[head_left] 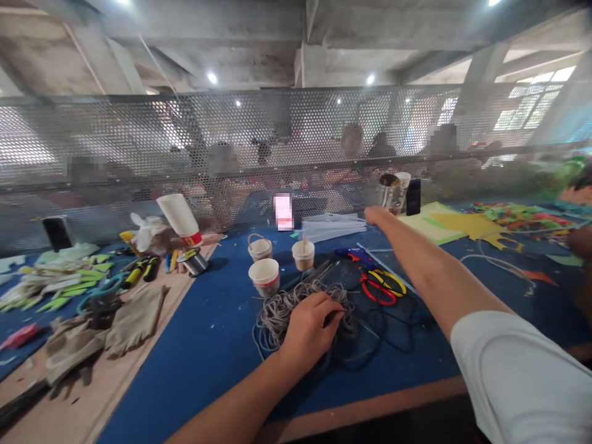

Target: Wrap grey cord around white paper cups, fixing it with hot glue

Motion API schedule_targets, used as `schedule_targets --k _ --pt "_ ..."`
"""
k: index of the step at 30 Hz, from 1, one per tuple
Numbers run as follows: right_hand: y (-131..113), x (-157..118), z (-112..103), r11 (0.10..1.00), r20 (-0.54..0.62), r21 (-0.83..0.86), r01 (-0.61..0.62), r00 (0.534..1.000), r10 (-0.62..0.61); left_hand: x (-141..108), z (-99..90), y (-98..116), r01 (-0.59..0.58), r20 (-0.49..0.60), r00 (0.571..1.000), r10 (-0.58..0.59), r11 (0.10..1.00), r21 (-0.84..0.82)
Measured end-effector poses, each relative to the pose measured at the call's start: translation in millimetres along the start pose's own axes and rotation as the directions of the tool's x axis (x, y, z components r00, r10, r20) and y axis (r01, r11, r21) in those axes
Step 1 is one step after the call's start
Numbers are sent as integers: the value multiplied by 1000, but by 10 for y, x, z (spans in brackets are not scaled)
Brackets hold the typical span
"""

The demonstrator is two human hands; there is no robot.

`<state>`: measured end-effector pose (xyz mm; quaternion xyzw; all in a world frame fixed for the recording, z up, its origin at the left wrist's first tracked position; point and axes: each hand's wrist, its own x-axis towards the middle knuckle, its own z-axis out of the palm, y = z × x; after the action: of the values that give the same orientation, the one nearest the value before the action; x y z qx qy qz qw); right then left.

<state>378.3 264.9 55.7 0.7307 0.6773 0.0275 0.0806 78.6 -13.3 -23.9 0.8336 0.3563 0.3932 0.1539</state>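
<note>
My left hand lies over a tangled bundle of grey cord, its fingers curled closed. Whatever is between those fingers is hidden. Stretched far forward, my right hand is at a clear container with a dark top; its fingers are mostly out of sight, so its grip cannot be made out. Behind the cord stand a paper cup with a red band, a small cup with a looped handle and a small cup with a stick upright in it.
Red-and-yellow-handled scissors and a blue glue gun lie right of the cups. White strips lie at the back. Stacked paper cups, gloves and paper scraps occupy the left. A perforated metal screen borders the table.
</note>
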Motion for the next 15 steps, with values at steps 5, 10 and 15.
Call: schedule_targets --k 5,10,15 --pt "12 73 138 997 -24 -39 -72 997 71 -6 5 -7 9 6 1000 -9 1000 4" --pt "-42 41 215 996 -31 -27 -84 996 83 -8 7 -8 -1 9 1000 1 1000 15" --pt "-120 1 237 997 -46 -18 -70 997 69 -3 5 -4 -26 4 1000 26 999 28"
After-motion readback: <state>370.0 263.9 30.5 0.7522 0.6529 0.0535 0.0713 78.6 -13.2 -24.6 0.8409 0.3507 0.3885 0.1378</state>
